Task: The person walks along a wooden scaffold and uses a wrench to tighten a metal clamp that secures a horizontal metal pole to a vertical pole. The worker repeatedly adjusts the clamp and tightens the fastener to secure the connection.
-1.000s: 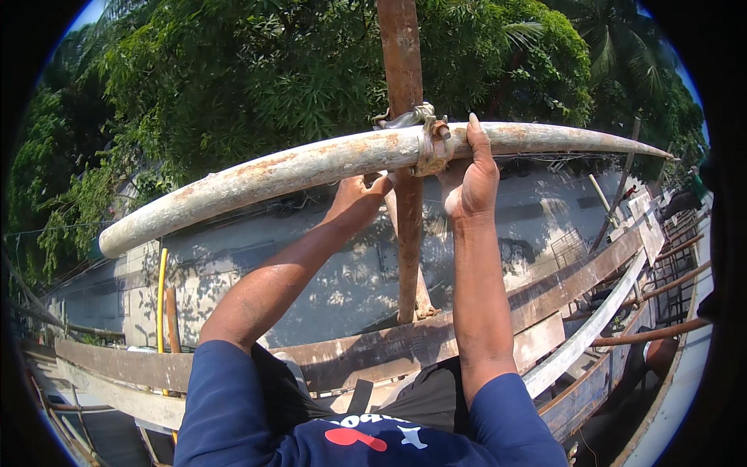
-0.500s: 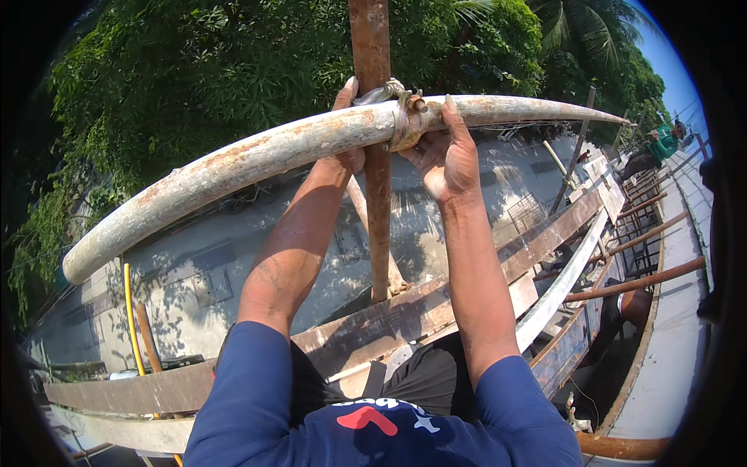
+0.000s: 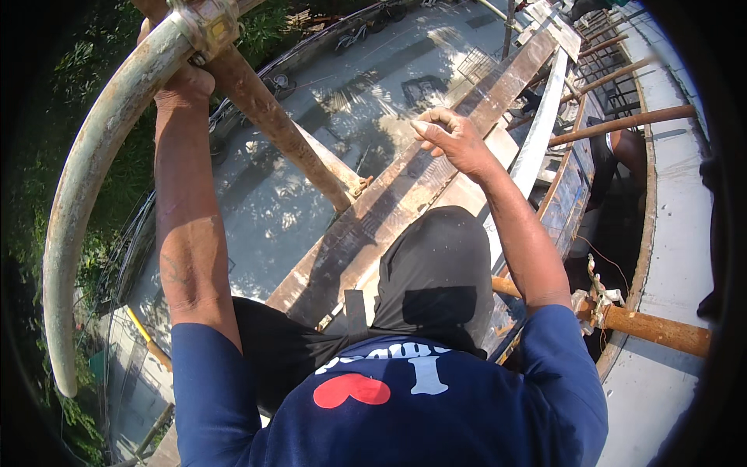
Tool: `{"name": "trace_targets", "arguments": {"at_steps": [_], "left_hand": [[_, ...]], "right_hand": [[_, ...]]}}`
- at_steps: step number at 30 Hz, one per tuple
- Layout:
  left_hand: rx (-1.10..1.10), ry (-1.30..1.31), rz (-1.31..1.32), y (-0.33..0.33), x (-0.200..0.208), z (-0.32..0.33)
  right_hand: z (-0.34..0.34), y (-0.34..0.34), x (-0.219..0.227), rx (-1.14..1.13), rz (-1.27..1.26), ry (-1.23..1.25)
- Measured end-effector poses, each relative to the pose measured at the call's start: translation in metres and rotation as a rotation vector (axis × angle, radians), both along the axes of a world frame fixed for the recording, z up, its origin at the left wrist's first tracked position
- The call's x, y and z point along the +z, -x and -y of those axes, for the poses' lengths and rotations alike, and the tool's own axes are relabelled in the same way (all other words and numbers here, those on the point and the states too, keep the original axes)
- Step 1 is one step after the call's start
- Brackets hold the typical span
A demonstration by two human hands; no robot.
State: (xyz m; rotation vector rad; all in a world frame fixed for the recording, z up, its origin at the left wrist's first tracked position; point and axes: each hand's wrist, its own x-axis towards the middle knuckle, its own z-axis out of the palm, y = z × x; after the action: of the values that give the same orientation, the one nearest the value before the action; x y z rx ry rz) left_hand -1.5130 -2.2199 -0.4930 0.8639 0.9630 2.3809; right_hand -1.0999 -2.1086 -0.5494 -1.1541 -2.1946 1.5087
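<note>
A long pale scaffold pipe [image 3: 97, 159], worn and rust-flecked, curves down the left side of the view. A metal clamp [image 3: 216, 25] joins it to a rusty upright post [image 3: 261, 101]. My left hand [image 3: 187, 82] is raised at that joint and closed on the pale pipe just below the clamp, its fingers partly hidden behind pipe and post. In mid-air over a long brown plank, my right hand [image 3: 455, 140] has loosely bent fingers and a thumb held out, with nothing visible in it.
The brown plank [image 3: 405, 179] runs diagonally beneath me. Rusty pipes [image 3: 622, 124] cross at the right beside a pale concrete ledge [image 3: 685, 233]; one carries another clamp [image 3: 597, 302]. A person's bent limb [image 3: 629, 152] shows in the gap below. Paved ground [image 3: 311, 78] lies far down.
My right hand has let go of the joint and drawn back to the right, over the plank. My view has swung right, so the pipe and left hand appear farther left.
</note>
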Motion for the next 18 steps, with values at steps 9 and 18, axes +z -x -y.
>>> {"name": "trace_targets", "arguments": {"at_steps": [9, 18], "left_hand": [[0.012, 0.224, -0.042, 0.027, -0.004, 0.01], [-0.051, 0.192, 0.201, 0.022, -0.002, 0.017]], "right_hand": [[0.119, -0.238, -0.225, -0.423, 0.69, -0.157], [0.16, -0.258, -0.321, -0.146, 0.956, -0.227]]}}
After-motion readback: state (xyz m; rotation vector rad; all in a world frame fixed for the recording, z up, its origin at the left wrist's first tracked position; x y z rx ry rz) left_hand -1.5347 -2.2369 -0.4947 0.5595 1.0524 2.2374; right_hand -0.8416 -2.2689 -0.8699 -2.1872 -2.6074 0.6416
